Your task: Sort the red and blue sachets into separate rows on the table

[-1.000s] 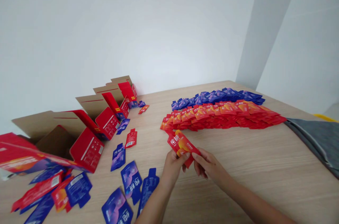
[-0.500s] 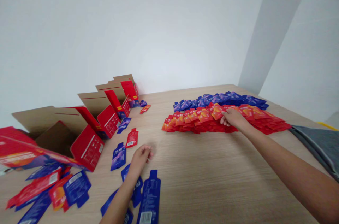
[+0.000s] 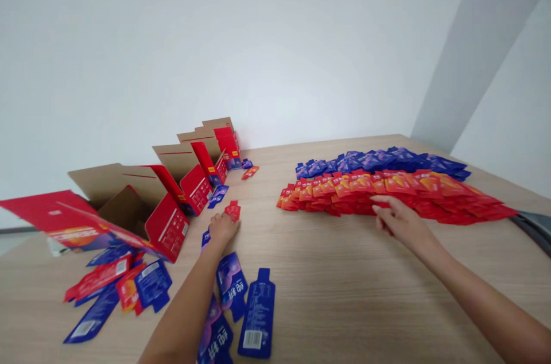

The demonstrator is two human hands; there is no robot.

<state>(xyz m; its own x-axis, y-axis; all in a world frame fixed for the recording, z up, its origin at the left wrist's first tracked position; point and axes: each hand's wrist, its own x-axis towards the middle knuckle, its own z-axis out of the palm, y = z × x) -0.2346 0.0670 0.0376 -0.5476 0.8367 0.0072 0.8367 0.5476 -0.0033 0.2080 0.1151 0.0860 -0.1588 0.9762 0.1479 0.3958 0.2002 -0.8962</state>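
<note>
My left hand [image 3: 224, 228] is over a small red spout-shaped pouch [image 3: 233, 210] on the table, fingers curled onto its near end; the hand hides that end. A blue pouch [image 3: 205, 237] lies partly hidden beneath the same hand. My right hand [image 3: 400, 223] hovers at the near edge of a long overlapping row of red-orange pouches [image 3: 357, 183], its fingers loosely apart and holding nothing visible. Behind that row runs another of blue pouches [image 3: 357, 162]. Nearer me, beside my left forearm, lie a blue pouch with a barcode [image 3: 258, 315] and a blue-purple pouch [image 3: 231, 281].
Several open red cartons with brown flaps, the nearest carton [image 3: 166, 229] largest, line the left side. A jumbled pile of red and blue pouches [image 3: 107, 281] lies before it. Small pouches [image 3: 218, 196] lie beside the cartons. Dark grey fabric [image 3: 534, 229] sits at the right edge.
My left hand has moved forward onto the red pouch. My right hand has drawn back slightly from the red-orange row, its fingers loosening. The view has shifted a little left.
</note>
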